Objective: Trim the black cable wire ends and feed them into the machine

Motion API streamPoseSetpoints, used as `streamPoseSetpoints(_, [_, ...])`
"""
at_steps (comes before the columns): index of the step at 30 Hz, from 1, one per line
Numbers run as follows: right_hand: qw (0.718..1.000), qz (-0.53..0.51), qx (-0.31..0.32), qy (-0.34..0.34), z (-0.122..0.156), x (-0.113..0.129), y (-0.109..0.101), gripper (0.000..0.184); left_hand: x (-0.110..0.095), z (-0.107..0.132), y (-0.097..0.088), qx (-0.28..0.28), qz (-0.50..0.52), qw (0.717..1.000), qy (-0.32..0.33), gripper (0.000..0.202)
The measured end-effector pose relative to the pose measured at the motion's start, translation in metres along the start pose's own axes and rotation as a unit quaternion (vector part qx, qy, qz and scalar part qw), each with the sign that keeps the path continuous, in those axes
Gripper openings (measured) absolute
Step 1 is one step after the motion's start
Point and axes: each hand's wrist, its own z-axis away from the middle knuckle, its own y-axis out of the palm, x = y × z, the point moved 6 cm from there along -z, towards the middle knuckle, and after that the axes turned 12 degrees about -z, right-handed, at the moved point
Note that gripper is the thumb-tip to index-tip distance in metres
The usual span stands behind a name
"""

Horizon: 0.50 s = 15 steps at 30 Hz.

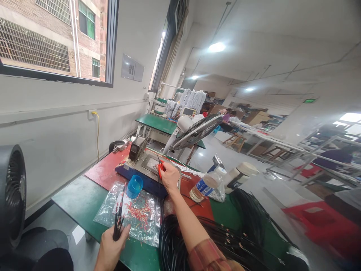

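My left hand [113,241] is closed around a small bundle of black cables [119,216], whose ends point up and away over a clear plastic bag [105,205]. Thin red and yellow scraps [139,212] lie scattered on that bag. A translucent blue cup [134,187] stands at its far side. Farther off, my right hand [170,177] grips a red-handled tool [161,169] with a thin dark end; its exact kind is hard to make out. The tool is over the metal plate of a blue-based bench device [132,177].
A bottle with a blue label [204,188] and a pale jar [239,176] stand on the right. Coiled black cables [172,241] fill the near right of the bench. Fans stand at left [14,195] and behind the bench [197,131]. People are in the background.
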Motion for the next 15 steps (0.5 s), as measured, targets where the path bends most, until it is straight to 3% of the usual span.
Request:
streamPoseSetpoints(10, [1.0,-0.011,0.002,0.014,0.0004,0.0012,-0.0007,0.05,-0.0023,0.0028,-0.002,-0.021,0.009,1.0,-0.003,0.051])
streamPoseSetpoints(15, [1.0,-0.009,0.004,0.016,0.0006,0.0,-0.0004,0.048,0.0008,0.0007,0.0008,0.002,-0.009,1.0,0.007,0.05])
